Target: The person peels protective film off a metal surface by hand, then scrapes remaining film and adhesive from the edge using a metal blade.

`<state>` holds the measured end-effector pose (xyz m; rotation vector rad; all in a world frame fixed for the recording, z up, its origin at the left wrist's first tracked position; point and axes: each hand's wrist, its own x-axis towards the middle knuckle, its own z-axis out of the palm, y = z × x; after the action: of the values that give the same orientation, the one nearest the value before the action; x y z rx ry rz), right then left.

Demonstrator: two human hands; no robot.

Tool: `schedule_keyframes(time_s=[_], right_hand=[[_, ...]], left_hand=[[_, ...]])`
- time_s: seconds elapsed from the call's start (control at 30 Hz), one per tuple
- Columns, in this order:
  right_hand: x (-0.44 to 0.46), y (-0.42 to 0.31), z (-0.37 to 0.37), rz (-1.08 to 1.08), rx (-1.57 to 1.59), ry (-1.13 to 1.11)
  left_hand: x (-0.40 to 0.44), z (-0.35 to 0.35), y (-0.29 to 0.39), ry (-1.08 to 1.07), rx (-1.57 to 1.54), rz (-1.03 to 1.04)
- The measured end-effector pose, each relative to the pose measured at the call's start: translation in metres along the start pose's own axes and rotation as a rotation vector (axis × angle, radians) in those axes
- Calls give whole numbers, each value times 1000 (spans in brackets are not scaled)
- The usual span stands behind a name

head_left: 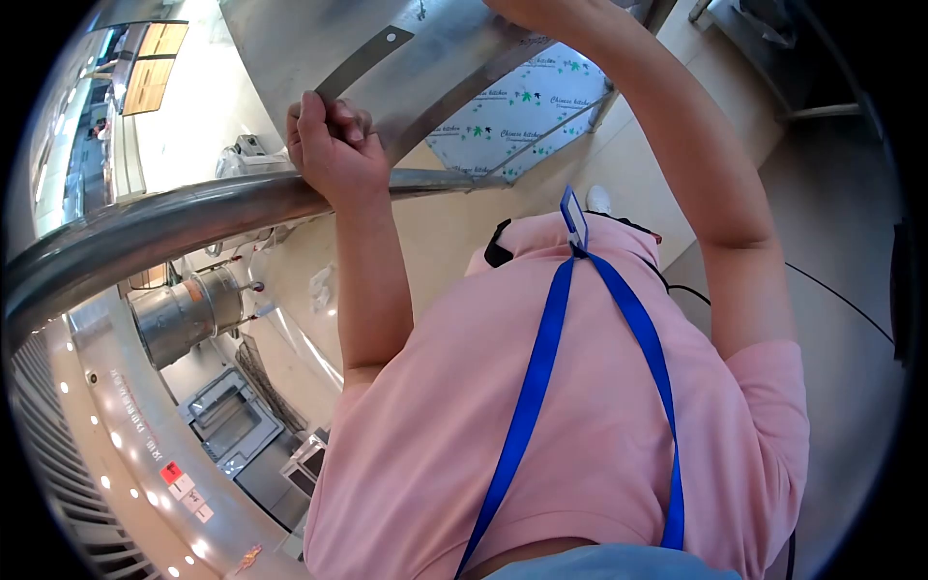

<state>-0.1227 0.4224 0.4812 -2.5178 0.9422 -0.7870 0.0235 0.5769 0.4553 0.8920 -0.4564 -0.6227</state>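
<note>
My left hand [338, 150] is closed, with its fingers pinched around the lower end of a flat metal strip [362, 63], which has a round hole near its far end and looks like a steel ruler. The strip lies over a shiny stainless steel surface [271, 34]. My right hand [546, 12] reaches to the top edge of the view, over the far side of that steel surface. Its fingers are cut off by the frame, so what they hold or touch is hidden.
A thick steel tube [193, 217] curves along the left, just below my left wrist. Patterned film with printed lettering [527, 106] covers a panel beyond the steel surface. A metal cylinder [188, 314] and a grey frame [232, 420] are at lower left. A thin cable [841, 300] runs at right.
</note>
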Motion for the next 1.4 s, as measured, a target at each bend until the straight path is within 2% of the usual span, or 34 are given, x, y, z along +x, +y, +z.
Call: schedule_keyframes(time_s=[0.03,0.13,0.27,0.33,0.37,0.43,0.53,0.8,1.03,1.13,1.23,1.37,1.4], right_hand=[[-3,3,9,-54,-75,24],[-11,10,27,-216,22,398],[-38,-14,12,-62,215,564],[-74,-15,37,71,223,427],[-86,-16,53,64,335,413],[-98,-23,67,127,297,389],[-97,-23,79,240,364,406],[-90,-30,87,274,375,543],[-103,-34,96,425,588,632],[-94,-25,72,330,437,681],[-52,-24,33,117,228,751],[-4,-20,21,-19,-127,370],[5,-19,21,-29,-39,455]], left_hand=[[-1,-1,0,-4,-1,-4],[1,-4,-2,-42,-3,-3],[3,-6,0,-64,-4,-37],[3,-8,-1,-80,-15,-45],[3,-8,-2,-87,-19,-53],[5,-9,-2,-120,-17,-53],[4,-10,0,-150,-23,-67],[4,-7,-1,-138,-10,-90],[6,-7,-2,-167,-40,-111],[9,-6,-2,-139,-85,-141],[12,-11,-2,-124,-123,-181],[16,-15,-2,-143,-155,-187],[13,-11,-1,-126,-144,-175]])
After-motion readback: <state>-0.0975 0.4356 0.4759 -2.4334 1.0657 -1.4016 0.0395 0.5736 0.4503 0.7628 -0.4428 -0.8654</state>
